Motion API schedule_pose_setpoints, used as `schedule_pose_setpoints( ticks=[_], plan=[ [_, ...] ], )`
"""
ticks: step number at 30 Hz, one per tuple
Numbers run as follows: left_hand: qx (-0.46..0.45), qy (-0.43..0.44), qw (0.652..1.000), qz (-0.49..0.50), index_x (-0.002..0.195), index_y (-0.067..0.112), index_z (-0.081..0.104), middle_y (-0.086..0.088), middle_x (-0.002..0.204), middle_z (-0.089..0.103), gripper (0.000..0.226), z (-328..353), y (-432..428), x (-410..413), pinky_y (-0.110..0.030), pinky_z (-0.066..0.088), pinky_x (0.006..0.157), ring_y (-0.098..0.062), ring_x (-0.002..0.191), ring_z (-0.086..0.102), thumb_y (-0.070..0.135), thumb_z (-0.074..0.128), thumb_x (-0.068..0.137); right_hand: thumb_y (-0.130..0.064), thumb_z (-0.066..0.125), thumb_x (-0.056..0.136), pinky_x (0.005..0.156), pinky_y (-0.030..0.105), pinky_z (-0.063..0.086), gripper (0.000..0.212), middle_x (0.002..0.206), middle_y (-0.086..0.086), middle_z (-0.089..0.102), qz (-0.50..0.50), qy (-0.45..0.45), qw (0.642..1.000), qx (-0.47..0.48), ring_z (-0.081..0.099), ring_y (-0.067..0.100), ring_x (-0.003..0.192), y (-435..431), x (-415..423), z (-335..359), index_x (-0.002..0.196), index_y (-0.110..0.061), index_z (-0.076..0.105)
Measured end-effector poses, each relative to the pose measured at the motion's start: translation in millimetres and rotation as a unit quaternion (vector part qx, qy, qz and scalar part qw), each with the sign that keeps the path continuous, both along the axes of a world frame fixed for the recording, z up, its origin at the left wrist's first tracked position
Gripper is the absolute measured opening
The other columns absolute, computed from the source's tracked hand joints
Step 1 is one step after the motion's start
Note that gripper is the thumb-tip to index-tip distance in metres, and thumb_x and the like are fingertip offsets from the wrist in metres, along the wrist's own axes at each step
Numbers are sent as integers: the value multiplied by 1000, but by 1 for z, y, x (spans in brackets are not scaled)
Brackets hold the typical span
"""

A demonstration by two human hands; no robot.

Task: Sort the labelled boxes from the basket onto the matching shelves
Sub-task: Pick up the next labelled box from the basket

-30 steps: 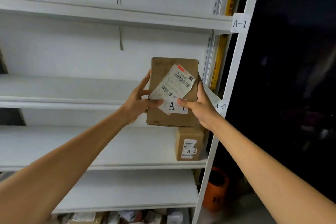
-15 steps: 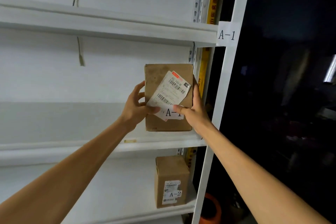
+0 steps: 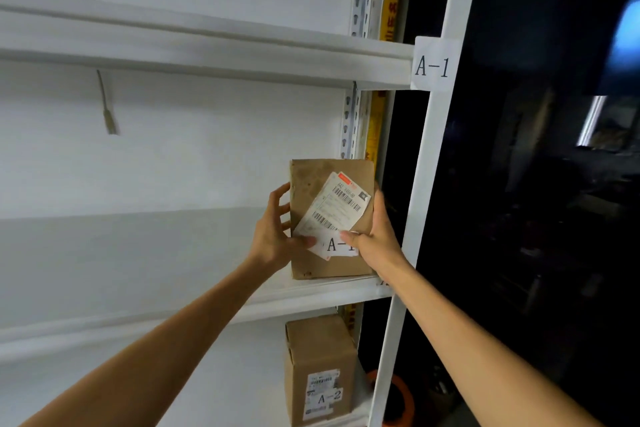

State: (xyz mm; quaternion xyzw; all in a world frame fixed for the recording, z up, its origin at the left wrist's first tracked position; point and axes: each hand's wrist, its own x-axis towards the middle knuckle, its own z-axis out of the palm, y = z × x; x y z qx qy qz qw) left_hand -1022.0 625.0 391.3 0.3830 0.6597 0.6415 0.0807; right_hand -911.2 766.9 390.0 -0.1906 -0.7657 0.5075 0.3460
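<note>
White rack (image 3: 426,184): its upright post is just right of the right grip (image 3: 377,239). The top shelf board (image 3: 207,48) is well above both grips. A paper tag (image 3: 432,65) on the post at that board's right end reads "A-1". The next shelf board (image 3: 311,291) is just below the grips.

Held box (image 3: 332,267): brown cardboard, upright, between the two grips. Its bottom edge meets the lower board near the right end.

Left grip (image 3: 273,239) is on the box's left side, thumb pressed on the front, fingers spread along the side edge. The right grip wraps the right side, thumb on the front, fingers hidden behind. Both are part-closed on this box and hold nothing else.

Second box (image 3: 318,350): one shelf down, directly below the grips, clear of both.

Shipping label (image 3: 332,204): white, stuck skewed on the held box's front, just above both thumbs. It has barcodes and a red patch at the top corner; the small print is unreadable.

Sticker (image 3: 337,245) between the thumbs reads "A-", with the last character partly under the right thumb. The lower box's sticker (image 3: 329,396) reads "A-2".
</note>
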Motion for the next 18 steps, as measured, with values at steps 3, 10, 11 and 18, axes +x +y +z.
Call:
schedule_pose_setpoints(
  ticks=[3,10,11,18],
  plan=[
    [-20,15,1000,16,149,28,17,-9,142,45,105,-3,7,0,-50,49,90,-33,125,51,0,81,70,6,69,80,103,50,46,108,146,-3,42,-47,-13,999,16,38,17,136,-4,-1,0,152,-40,3],
    [-25,24,999,19,148,29,23,-2,143,41,108,-12,14,-5,-45,54,85,-26,128,47,-2,83,65,10,68,80,98,43,50,106,142,-1,45,-85,-11,996,35,43,18,133,-10,-2,-1,151,-37,4],
    [-25,28,999,17,148,30,23,-3,143,41,107,-12,14,-5,-43,54,84,-26,127,47,-2,83,65,10,67,80,96,40,50,106,142,-1,45,-85,-9,996,31,43,18,133,-11,-1,-1,151,-35,4],
    [-33,44,998,28,146,27,22,-6,141,42,108,-12,16,-3,-48,54,86,-27,128,46,2,86,63,14,65,78,93,46,54,100,138,2,51,-106,-3,994,-1,47,21,130,-15,1,2,149,-34,14]
  ],
)
